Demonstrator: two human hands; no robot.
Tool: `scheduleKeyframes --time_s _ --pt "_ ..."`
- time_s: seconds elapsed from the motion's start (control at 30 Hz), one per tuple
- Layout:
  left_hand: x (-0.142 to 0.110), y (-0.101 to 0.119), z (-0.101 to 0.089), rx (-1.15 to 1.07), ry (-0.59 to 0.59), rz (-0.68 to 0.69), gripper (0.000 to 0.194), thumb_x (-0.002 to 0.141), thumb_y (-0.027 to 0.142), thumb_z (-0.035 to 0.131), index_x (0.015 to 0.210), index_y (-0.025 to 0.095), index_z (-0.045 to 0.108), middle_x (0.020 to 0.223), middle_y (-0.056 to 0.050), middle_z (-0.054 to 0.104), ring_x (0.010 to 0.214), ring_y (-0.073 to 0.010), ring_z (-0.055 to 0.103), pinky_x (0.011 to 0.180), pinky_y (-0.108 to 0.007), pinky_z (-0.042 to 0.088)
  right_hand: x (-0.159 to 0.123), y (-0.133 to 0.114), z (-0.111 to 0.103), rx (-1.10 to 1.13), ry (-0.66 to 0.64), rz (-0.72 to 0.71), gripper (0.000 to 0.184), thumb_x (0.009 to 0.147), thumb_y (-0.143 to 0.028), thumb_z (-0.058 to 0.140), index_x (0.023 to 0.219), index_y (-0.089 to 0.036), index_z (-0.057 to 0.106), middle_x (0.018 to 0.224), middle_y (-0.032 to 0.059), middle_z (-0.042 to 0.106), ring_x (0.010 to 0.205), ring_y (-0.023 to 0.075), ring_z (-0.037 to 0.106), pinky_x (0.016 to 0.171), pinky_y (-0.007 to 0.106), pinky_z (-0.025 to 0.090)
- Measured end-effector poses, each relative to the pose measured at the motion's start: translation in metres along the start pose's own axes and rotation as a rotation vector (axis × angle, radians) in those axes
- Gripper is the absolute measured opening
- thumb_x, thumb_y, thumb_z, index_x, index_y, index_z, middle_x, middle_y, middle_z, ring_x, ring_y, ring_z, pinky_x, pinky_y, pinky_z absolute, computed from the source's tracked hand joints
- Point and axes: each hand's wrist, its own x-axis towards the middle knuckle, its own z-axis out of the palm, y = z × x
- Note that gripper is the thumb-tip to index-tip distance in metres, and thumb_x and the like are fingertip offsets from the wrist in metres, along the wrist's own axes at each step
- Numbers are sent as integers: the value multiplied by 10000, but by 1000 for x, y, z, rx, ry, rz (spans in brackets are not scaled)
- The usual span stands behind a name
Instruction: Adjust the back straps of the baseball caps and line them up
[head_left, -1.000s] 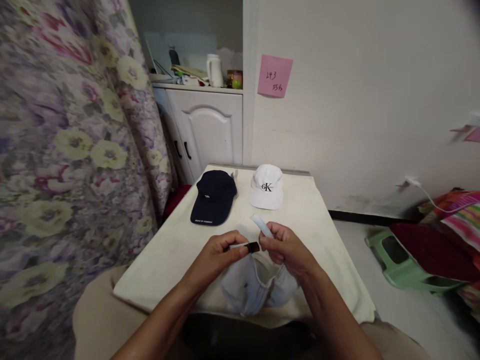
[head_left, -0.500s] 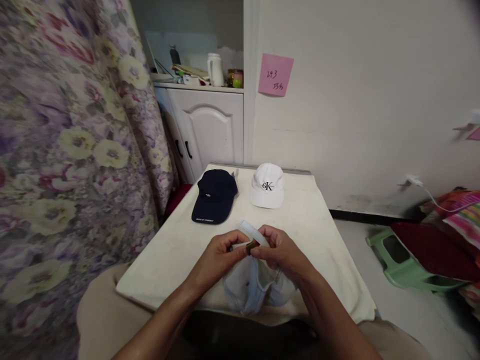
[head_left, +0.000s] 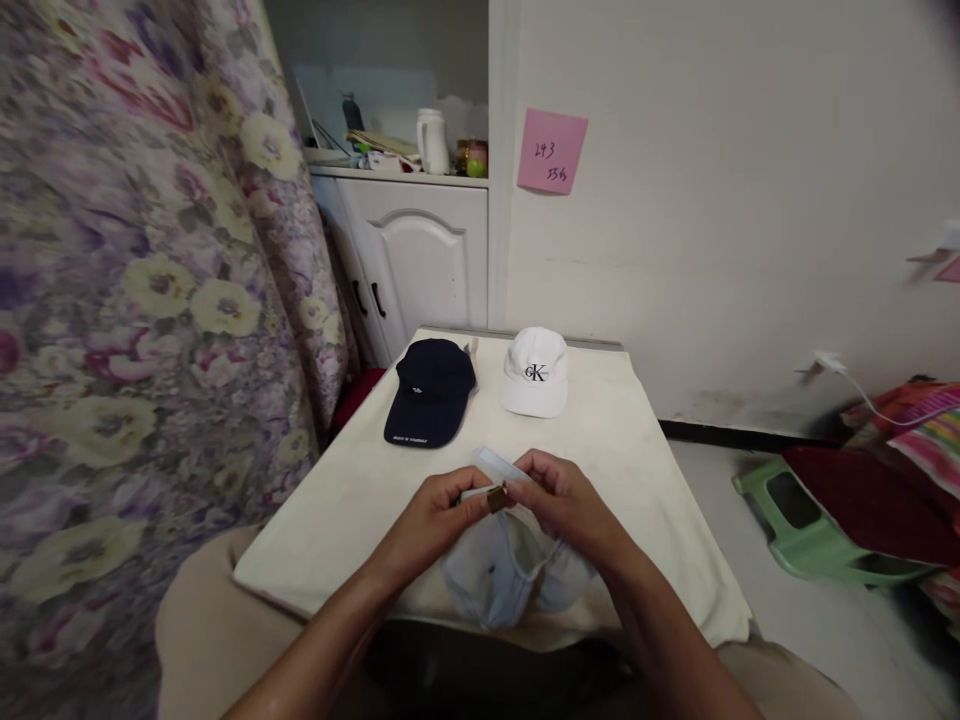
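A light blue cap (head_left: pixel 487 575) is held over the near part of the table, its back strap raised between my hands. My left hand (head_left: pixel 439 515) pinches the side of the strap with a brass-coloured buckle (head_left: pixel 496 497). The fingers of my right hand (head_left: pixel 559 500) are closed on the strap (head_left: pixel 499 463) just right of the buckle, and its loose end sticks up past them. Beyond my hands lie a navy cap (head_left: pixel 431 390) on the left and a white cap (head_left: pixel 535 372) with black letters on the right.
The table (head_left: pixel 360 530) has a cream cloth. A floral curtain (head_left: pixel 187 350) hangs along the left, and a white cabinet (head_left: pixel 427 260) stands behind. On the floor at right is a green stool (head_left: pixel 780 540) with a dark red top.
My right fingers have shifted slightly on the strap, and more of the buckle shows. The strap's loose end has tipped a little lower and left. The other two caps stay put.
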Motion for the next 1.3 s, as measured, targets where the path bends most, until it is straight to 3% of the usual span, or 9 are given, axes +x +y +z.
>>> scheduleKeyframes --time_s 0.17,0.4,0.6,0.73,0.83,1.07,1.3 --pt "0 -3 -2 -51 -44 4 265 852 404 672 815 142 670 785 -4 637 726 -148 541 675 -237 410 -2 -4 -1 -43 -6 -32 214 761 -315 757 830 -179 606 716 -40 567 634 109 480 582 225 361" --pt "-3 -10 0 -90 -91 -17 266 845 372 681 983 145 692 939 -54 689 887 -215 592 784 -300 446 -3 -7 8 -74 -21 -25 209 739 -267 763 833 -184 596 753 -41 572 693 128 515 628 242 388" --pt "-3 -10 -3 -97 -60 -20 254 817 388 717 857 139 691 799 -13 656 753 -167 553 705 -256 407 -5 -11 7 -86 -17 -37 175 804 -305 725 840 -183 604 734 -40 584 648 108 510 598 224 390" --pt "-1 -16 -15 -115 -66 41 262 828 395 711 814 136 675 747 5 606 704 -138 501 657 -228 356 -13 -19 -3 -117 41 -101 187 924 -345 588 831 -183 585 663 -42 592 506 75 444 505 209 353" --pt "-1 -21 -24 -111 -68 82 244 859 368 693 784 136 668 710 17 562 667 -121 470 632 -220 337 -24 -30 -7 -114 77 -134 174 936 -336 580 853 -184 583 645 -35 606 522 85 508 527 208 398" --pt "-1 -21 -28 -96 -119 349 178 873 324 703 824 155 735 792 -26 615 764 -157 558 707 -247 399 -42 -47 13 -247 124 -198 74 893 -259 638 850 -202 657 675 -36 638 572 91 532 534 200 397" --pt "-3 -21 -28 -97 -169 429 231 907 372 653 872 162 742 809 -46 615 773 -173 564 709 -272 413 -39 -41 24 -411 199 -311 33 818 -206 703 797 -195 725 674 -24 683 586 104 563 549 211 412"
